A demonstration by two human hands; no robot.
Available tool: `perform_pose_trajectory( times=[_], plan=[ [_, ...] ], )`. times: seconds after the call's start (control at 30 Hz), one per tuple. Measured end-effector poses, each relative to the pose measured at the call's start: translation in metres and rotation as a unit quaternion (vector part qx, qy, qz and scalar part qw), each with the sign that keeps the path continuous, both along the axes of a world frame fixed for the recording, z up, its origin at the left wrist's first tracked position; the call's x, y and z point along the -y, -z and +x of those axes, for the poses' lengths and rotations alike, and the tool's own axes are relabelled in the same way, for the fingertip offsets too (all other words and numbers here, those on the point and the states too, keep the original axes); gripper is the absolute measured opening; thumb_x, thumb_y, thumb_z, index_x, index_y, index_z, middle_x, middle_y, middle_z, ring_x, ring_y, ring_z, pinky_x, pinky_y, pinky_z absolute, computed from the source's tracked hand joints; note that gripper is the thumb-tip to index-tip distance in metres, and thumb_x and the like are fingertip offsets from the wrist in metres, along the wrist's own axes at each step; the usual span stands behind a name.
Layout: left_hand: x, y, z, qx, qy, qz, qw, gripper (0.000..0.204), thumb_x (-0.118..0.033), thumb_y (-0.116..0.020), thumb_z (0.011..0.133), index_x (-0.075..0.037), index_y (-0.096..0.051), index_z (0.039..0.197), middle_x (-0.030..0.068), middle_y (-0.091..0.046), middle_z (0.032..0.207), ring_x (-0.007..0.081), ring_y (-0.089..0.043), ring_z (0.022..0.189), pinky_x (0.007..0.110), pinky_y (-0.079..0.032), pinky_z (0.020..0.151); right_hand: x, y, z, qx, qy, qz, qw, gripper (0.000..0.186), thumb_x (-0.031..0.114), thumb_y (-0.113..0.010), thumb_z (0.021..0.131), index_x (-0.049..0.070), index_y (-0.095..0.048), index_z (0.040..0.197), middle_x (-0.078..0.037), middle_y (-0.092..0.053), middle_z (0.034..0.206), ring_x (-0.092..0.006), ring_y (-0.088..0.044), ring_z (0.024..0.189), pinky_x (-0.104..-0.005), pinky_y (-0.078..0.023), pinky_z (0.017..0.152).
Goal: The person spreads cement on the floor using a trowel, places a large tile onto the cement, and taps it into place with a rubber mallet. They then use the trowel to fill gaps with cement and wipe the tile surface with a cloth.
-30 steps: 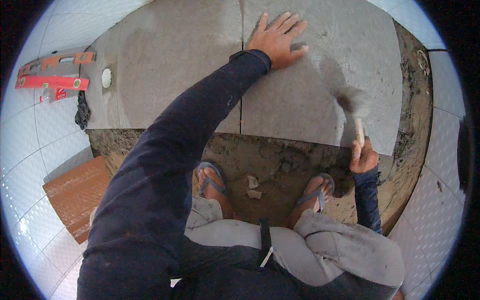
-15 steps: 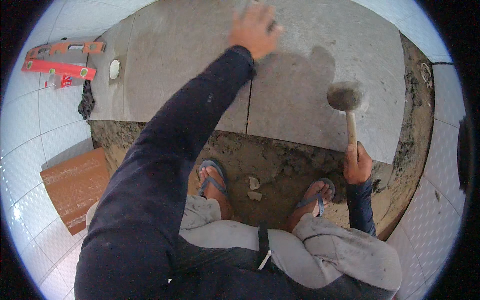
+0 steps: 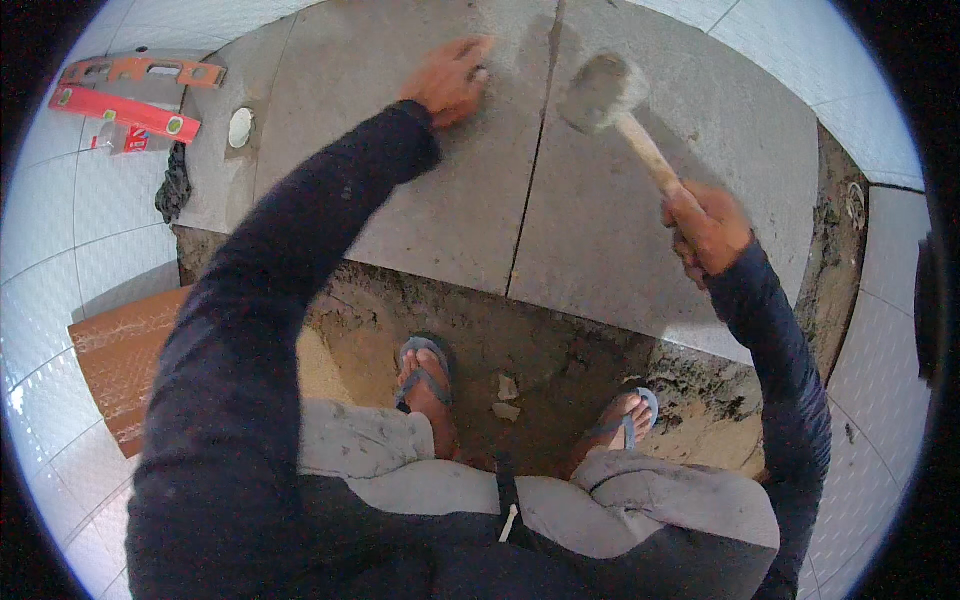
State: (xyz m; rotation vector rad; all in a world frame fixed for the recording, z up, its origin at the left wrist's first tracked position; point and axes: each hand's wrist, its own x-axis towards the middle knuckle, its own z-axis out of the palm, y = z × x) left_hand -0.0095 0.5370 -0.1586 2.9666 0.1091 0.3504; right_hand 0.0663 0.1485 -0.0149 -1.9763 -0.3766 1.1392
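My right hand (image 3: 706, 228) grips the wooden handle of a rubber mallet (image 3: 600, 95). The mallet's head is over the large grey right floor tile (image 3: 620, 255), close to the dark joint; from this view I cannot tell whether it touches. Above the left grey tile (image 3: 350, 100) is my left hand (image 3: 447, 82), its fingers partly bent and apart, holding nothing that I can see. A narrow dark joint runs between the two tiles.
Two red and orange spirit levels (image 3: 125, 112) lie at the far left, beside a clear plastic bottle (image 3: 125, 138) and a dark rag (image 3: 172, 185). A brown tile (image 3: 125, 370) rests nearer. Rough sandy ground (image 3: 470, 340) with broken bits lies around my sandalled feet; pale tiled walls flank both sides.
My right hand has carried the mallet forward and left, its head now nearer the joint. My left hand has drawn back leftward from the far part of the tiles, with its fingers more bent.
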Motion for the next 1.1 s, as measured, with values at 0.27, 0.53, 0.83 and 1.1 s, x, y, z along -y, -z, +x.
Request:
perform_pose_trajectory(
  times=[0.27, 0.53, 0.83, 1.1],
  plan=[
    [-0.038, -0.002, -0.059, -0.056, 0.004, 0.052, 0.997, 0.060, -0.042, -0.039, 0.102, -0.014, -0.029, 0.154, 0.0112, -0.030, 0.158, 0.0285, -0.028, 0.146, 0.051, -0.017, 0.119, -0.104, 0.013, 0.031, 0.040, -0.054, 0.077, 0.995, 0.054, 0.063, -0.051, 0.092, 0.010, -0.053, 0.080, 0.001, -0.037, 0.047, -0.0103, -0.035, 0.031, -0.0275, -0.030, 0.030],
    [-0.022, -0.031, -0.052, -0.152, -0.028, -0.013, 0.988, 0.061, -0.037, -0.033, 0.104, -0.010, -0.021, 0.156, 0.0148, -0.022, 0.161, 0.0306, -0.017, 0.150, 0.048, -0.010, 0.122, -0.120, 0.036, 0.055, -0.103, -0.215, -0.096, 0.966, 0.044, 0.055, -0.049, 0.096, 0.012, -0.053, 0.085, 0.003, -0.039, 0.050, -0.0105, -0.034, 0.033, -0.0277, -0.029, 0.031],
    [0.008, -0.046, -0.044, -0.140, 0.020, 0.039, 0.989, 0.064, -0.040, -0.034, 0.103, -0.006, -0.023, 0.155, 0.0169, -0.024, 0.160, 0.0329, -0.019, 0.149, 0.050, -0.010, 0.122, -0.049, 0.020, 0.009, 0.107, -0.006, 0.048, 0.993, 0.043, 0.049, -0.046, 0.101, 0.009, -0.052, 0.089, 0.003, -0.044, 0.058, -0.0087, -0.036, 0.037, -0.0259, -0.032, 0.034],
    [0.121, -0.014, 0.013, 0.059, 0.172, -0.023, 0.983, 0.064, -0.047, -0.042, 0.099, -0.009, -0.034, 0.150, 0.0152, -0.034, 0.156, 0.0308, -0.033, 0.143, 0.053, -0.022, 0.116, 0.061, 0.048, -0.085, 0.033, 0.284, 0.098, 0.953, 0.041, 0.045, -0.048, 0.101, 0.007, -0.052, 0.084, -0.004, -0.049, 0.057, -0.0152, -0.045, 0.040, -0.0315, -0.037, 0.038]
  ],
)
